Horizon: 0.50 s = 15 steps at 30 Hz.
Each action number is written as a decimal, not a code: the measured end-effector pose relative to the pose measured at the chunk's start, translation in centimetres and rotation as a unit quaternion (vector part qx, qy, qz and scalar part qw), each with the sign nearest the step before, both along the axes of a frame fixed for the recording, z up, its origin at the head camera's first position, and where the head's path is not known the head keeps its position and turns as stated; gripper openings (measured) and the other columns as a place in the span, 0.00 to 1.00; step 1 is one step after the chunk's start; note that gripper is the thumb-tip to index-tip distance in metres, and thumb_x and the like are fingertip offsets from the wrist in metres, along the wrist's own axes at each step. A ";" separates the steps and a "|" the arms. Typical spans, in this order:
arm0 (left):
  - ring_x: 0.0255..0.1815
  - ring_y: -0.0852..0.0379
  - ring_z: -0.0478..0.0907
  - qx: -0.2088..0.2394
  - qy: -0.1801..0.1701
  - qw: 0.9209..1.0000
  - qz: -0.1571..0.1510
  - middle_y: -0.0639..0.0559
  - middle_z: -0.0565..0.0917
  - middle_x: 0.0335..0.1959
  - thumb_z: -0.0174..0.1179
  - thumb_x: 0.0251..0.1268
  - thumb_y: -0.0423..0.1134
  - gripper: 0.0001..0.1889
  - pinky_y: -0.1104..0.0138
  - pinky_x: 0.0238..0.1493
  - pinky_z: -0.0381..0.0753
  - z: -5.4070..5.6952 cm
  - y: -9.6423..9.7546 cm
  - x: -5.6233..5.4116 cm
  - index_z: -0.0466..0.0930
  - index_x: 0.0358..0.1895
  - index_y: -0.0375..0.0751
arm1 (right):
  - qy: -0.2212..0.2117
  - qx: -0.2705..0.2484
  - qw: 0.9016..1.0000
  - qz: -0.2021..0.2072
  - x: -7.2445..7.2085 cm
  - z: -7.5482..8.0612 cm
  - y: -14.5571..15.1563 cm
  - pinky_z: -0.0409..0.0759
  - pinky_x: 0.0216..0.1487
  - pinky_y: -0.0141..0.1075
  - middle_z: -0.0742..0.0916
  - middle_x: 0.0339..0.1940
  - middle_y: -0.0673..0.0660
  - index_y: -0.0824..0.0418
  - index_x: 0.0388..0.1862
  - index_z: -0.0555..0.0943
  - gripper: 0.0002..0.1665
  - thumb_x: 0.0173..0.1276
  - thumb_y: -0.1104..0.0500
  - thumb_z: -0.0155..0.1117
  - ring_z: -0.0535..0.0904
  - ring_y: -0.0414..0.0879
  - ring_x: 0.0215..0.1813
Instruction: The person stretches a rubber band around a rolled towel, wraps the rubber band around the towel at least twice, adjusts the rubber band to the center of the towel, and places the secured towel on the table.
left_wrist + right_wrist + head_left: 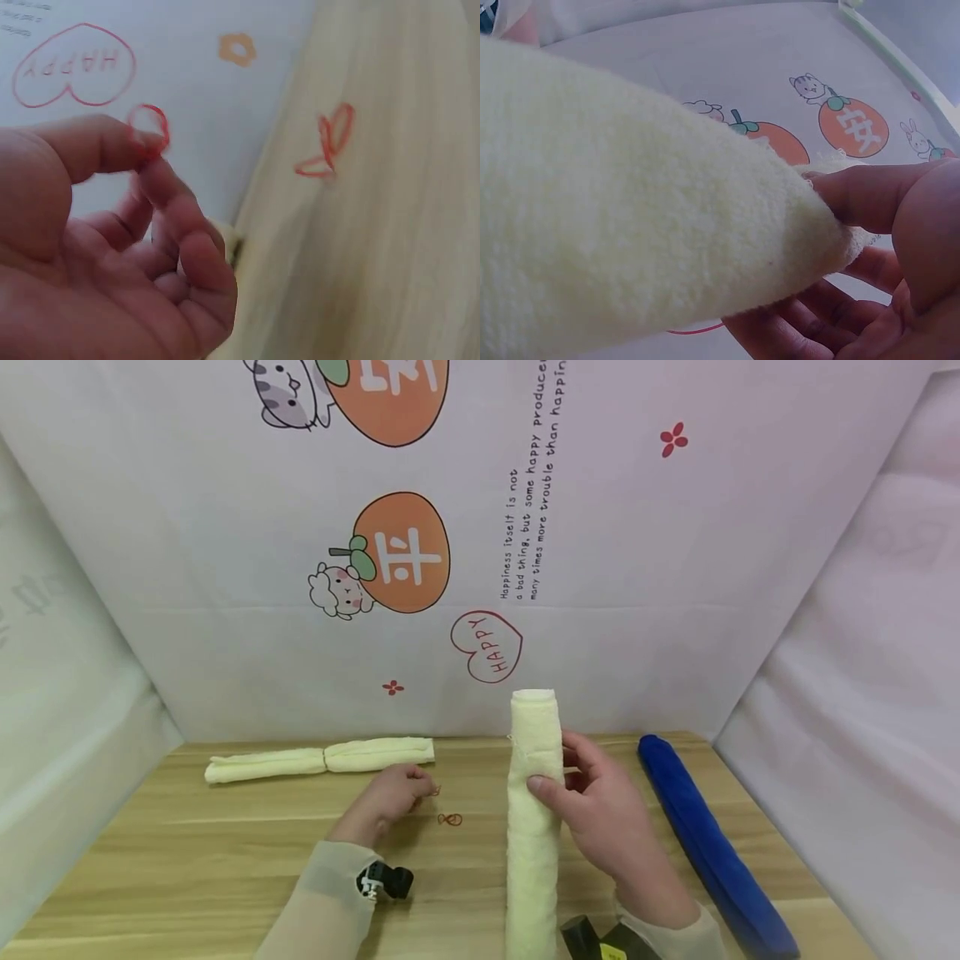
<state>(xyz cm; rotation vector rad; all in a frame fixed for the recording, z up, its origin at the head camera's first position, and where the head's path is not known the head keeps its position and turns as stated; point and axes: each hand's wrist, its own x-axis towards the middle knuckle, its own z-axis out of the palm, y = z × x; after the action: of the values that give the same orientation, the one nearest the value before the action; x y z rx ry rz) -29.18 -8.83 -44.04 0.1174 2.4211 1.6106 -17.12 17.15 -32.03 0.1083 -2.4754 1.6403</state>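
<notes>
My right hand [611,810] grips a pale yellow rolled towel [533,860], thumb on the near face and fingers behind it. The roll stands lengthwise in front of me, its top end raised toward the back wall and its lower end beyond the frame. Up close in the right wrist view, the towel's fuzzy cloth [645,210] fills the left side. Between thumb and forefinger, my left hand [390,797] pinches a thin red rubber band [166,122]. Just beside that hand, more red rubber band [450,819] lies in twisted loops on the wooden table.
Behind my left hand lies another pale yellow rolled towel [382,755], cinched near its middle. A blue rolled towel [716,847] lies slantwise along the right side of the table [187,852]. Printed white cloth [615,568] forms the back wall, with white cloth at both sides.
</notes>
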 end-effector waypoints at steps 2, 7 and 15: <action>0.32 0.50 0.74 0.050 -0.016 0.999 0.000 0.43 0.81 0.37 0.57 0.72 0.34 0.06 0.59 0.37 0.77 0.3 0.0 0.0 0.82 0.38 0.36 | 0.000 0.002 1.000 0.002 0.0 0.0 -0.1 0.82 0.38 0.41 0.83 0.49 0.57 0.49 0.65 0.76 0.31 0.63 0.57 0.74 0.81 0.51 0.40; 0.33 0.49 0.73 0.124 -0.028 0.992 -0.003 0.47 0.78 0.36 0.59 0.72 0.33 0.05 0.56 0.41 0.76 1.6 0.2 0.3 0.80 0.37 0.36 | -0.005 0.002 1.000 0.004 0.1 0.1 -0.2 0.82 0.38 0.41 0.83 0.49 0.57 0.49 0.65 0.76 0.31 0.63 0.58 0.74 0.81 0.52 0.40; 0.32 0.55 0.72 0.195 -0.028 0.979 -0.052 0.45 0.80 0.36 0.58 0.74 0.34 0.05 0.62 0.39 0.73 2.6 0.2 0.8 0.78 0.38 0.36 | -0.009 0.004 1.000 0.008 0.1 0.0 -0.3 0.81 0.38 0.41 0.82 0.48 0.57 0.51 0.65 0.75 0.31 0.64 0.58 0.74 0.80 0.52 0.40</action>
<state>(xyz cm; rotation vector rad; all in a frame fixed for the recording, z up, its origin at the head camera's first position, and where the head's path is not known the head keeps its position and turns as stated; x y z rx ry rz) -28.35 -8.65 -41.46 0.2553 1.9947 1.9878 -16.98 16.81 -32.00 0.1166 -2.5012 1.6439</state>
